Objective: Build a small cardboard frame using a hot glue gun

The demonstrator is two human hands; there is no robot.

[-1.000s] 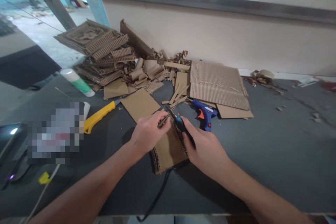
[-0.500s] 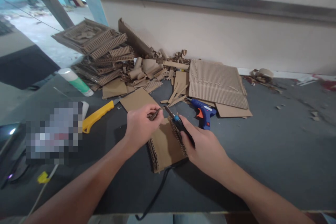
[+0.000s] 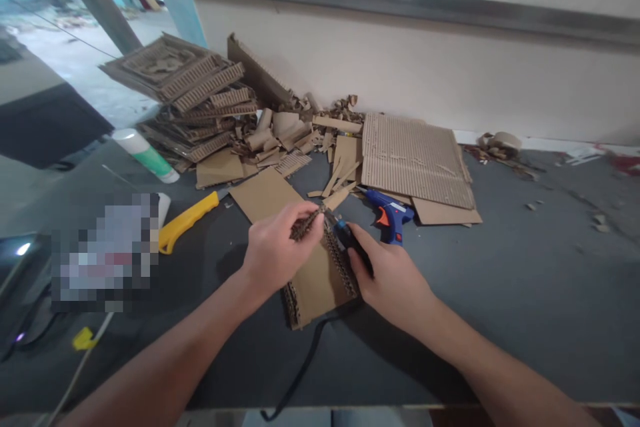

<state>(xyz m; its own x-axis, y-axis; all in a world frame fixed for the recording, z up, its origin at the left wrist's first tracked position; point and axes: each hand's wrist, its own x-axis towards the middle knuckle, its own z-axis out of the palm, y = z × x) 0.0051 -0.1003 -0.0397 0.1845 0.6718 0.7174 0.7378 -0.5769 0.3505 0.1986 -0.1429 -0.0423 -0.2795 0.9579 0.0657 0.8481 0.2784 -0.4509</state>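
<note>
Work in hand: the strip and the tool are brought together over the cardboard piece; this looks like close handwork at the strip's end, though whether it is cutting, trimming or gluing I cannot tell.
Corrugated strip: this small, rough-edged bit (image 3: 303, 227) is in the left hand (image 3: 283, 247), above the upper part of the cardboard piece (image 3: 317, 287), which lies on the bench (image 3: 490, 307) with corrugated edging along both long sides.
Black tool: the blue-collared tool (image 3: 347, 235) is in the right hand (image 3: 395, 277), its thin tip at the strip's far end; whether they touch is too small to tell.
Left fingers: curled and pinched on the strip, thumb nearer the body.
Right fingers: closed round the tool's handle in a pen-like hold, thumb on the near side.
Arms: both reach in from the near edge and converge, the left slanting rightward, the right slanting leftward; the hands are close together but apart.
What the move calls for: probably a steady left pinch and a fine turn of the right wrist, with the fingertips clear of the tip.
Nearby: a blue glue gun (image 3: 393, 208) lies beyond the right hand, a yellow-handled cutter (image 3: 190, 219) off to the left.
</note>
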